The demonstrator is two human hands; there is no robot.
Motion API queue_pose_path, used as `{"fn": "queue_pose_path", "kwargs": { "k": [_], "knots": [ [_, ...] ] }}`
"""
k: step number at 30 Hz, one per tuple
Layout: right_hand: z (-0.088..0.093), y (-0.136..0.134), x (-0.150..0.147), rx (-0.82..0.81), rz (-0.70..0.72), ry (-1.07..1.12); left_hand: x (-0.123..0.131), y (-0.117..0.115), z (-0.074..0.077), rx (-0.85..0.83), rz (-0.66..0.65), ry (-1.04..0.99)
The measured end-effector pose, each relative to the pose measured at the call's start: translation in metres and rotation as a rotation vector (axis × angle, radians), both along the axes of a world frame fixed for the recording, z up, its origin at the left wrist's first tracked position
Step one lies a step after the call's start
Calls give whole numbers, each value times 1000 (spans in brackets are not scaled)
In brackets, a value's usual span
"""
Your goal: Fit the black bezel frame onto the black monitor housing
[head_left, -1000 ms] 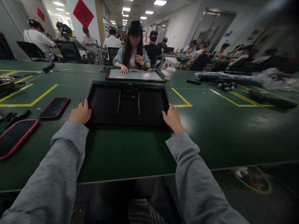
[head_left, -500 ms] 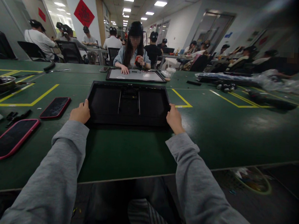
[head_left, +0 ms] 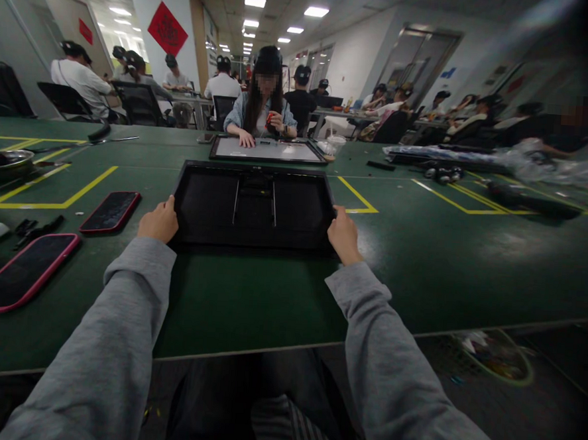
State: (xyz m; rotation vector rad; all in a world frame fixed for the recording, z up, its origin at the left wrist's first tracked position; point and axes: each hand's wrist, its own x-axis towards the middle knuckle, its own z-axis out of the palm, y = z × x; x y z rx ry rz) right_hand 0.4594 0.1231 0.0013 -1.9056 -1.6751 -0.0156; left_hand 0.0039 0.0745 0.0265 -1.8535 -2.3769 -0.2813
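Observation:
A wide black monitor back cover (head_left: 205, 204) is in front of me over the green table, its hollow inside facing me. Two thin metal strips run up and down at its middle. My left hand (head_left: 159, 221) grips the cover's left edge, thumb on top. On the opposite edge my right hand (head_left: 343, 235) is closed in the same way. The fingers behind the rim are hidden. Just beyond the cover lies a flat grey panel in a black frame (head_left: 278, 151), with a co-worker's hand resting on it.
Left of me lie two phones in red-pink cases, a smaller one (head_left: 110, 212) and a larger one (head_left: 24, 273), and a metal bowl (head_left: 8, 165). A co-worker sits opposite, near a plastic cup (head_left: 332, 145). Plastic-wrapped parts (head_left: 440, 156) lie at right; a basket (head_left: 495, 358) stands below the table.
Both hands keep their grip on the cover, which has hardly moved. The whole view has shifted very slightly.

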Motion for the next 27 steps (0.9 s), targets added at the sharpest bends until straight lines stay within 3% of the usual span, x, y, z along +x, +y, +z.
{"fn": "queue_pose_path", "kwargs": {
  "k": [18, 22, 27],
  "knots": [
    [6, -4, -1, -2, -8, 46, -11, 5, -4, 100, -58, 49],
    [6, -3, 0, 58, -27, 86, -10, 5, -1, 218, -78, 3],
    [11, -2, -2, 261, -45, 226, -8, 6, 4, 507, -138, -129]
  ]
}}
